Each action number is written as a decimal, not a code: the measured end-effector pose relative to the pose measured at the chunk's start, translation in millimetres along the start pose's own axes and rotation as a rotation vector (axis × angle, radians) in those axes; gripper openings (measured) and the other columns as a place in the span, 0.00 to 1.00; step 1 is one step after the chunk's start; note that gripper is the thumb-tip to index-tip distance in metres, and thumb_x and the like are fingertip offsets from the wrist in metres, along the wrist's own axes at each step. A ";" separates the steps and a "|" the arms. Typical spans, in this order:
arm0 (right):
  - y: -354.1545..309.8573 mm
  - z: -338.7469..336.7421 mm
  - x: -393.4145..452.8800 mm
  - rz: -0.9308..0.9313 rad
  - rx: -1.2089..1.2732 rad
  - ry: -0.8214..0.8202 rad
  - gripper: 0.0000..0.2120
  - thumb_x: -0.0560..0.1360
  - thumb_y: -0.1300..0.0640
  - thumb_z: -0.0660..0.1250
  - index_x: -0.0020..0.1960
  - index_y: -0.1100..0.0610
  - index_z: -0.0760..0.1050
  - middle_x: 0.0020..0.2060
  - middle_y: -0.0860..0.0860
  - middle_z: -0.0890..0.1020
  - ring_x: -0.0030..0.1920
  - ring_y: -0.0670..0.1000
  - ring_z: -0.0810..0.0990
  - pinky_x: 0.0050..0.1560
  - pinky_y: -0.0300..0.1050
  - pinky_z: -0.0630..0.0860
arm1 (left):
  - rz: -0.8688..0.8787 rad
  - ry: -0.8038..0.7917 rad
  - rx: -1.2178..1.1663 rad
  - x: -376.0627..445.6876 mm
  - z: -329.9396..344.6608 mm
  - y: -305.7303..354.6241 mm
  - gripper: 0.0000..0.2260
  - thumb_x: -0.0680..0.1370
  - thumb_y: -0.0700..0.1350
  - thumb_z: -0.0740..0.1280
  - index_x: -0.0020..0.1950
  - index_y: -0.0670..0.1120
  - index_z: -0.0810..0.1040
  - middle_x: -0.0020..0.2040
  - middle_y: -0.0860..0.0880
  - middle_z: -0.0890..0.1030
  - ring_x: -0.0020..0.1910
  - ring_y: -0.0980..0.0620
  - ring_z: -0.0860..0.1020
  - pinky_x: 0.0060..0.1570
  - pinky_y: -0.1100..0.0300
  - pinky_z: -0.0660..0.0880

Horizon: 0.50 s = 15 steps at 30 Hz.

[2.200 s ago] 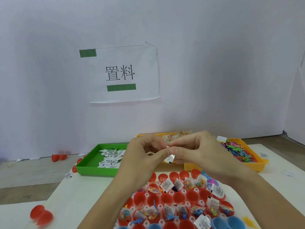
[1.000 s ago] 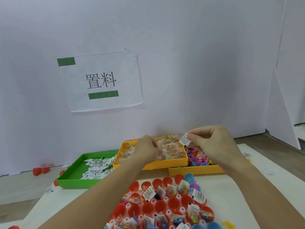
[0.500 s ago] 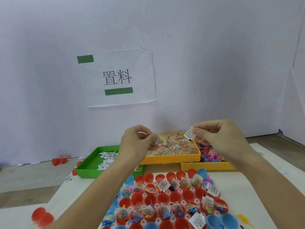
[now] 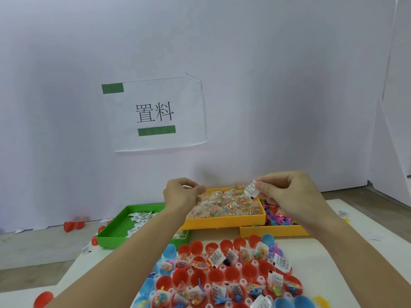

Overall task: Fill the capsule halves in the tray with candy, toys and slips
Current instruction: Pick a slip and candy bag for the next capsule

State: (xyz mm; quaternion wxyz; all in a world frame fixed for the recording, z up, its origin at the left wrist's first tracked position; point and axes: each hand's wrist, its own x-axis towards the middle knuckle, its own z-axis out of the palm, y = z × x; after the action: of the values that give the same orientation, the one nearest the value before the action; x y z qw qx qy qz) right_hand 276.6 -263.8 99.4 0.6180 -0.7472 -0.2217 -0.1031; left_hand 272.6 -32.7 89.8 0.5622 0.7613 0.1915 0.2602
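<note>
Loose red capsule halves [image 4: 74, 225]: on the floor at far left, by the white wall; another [image 4: 43, 298] at the lower left corner.

Green tray [image 4: 115, 233]: on the desk [image 4: 364, 263], left of the yellow trays; holds white printed slips [image 4: 140, 215].

Paper sign [image 4: 155, 114]: on the wall above, two green bars and black characters.

Left hand [image 4: 181, 194]: raised over the near-left corner of the candy tray, fingers curled together at the tips; whether they pinch anything cannot be told.

Yellow candy tray [image 4: 224, 221]: centre, heaped with clear packets of coloured candy.

Right hand [image 4: 291, 192]: raised over the yellow trays, thumb and forefinger pinching one white slip [image 4: 252, 189] by its edge, above the candy tray's right end.

Yellow toy tray [image 4: 273, 231]: right of the candy tray, holding small coloured plastic toys [image 4: 278, 216].

Capsule tray [image 4: 222, 267]: nearest the viewer, with red and blue capsule halves in rows; many hold candy packets, slips or toys, several red ones [image 4: 231, 273] in the middle rows hold nothing.
</note>
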 end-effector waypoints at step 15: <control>-56.4 20.5 -24.6 -0.039 0.140 -0.152 0.10 0.68 0.49 0.72 0.46 0.51 0.86 0.37 0.52 0.87 0.43 0.50 0.86 0.49 0.45 0.82 | 0.153 -0.154 -0.409 -106.2 -82.1 32.6 0.03 0.75 0.36 0.71 0.44 0.42 0.85 0.39 0.40 0.85 0.40 0.45 0.85 0.38 0.63 0.80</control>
State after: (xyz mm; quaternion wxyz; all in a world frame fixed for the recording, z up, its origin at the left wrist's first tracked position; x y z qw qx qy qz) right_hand 226.5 -241.2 134.0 0.6480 -0.7033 -0.2893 -0.0423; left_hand 138.4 -42.2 120.9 0.6965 0.6614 0.0329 0.2764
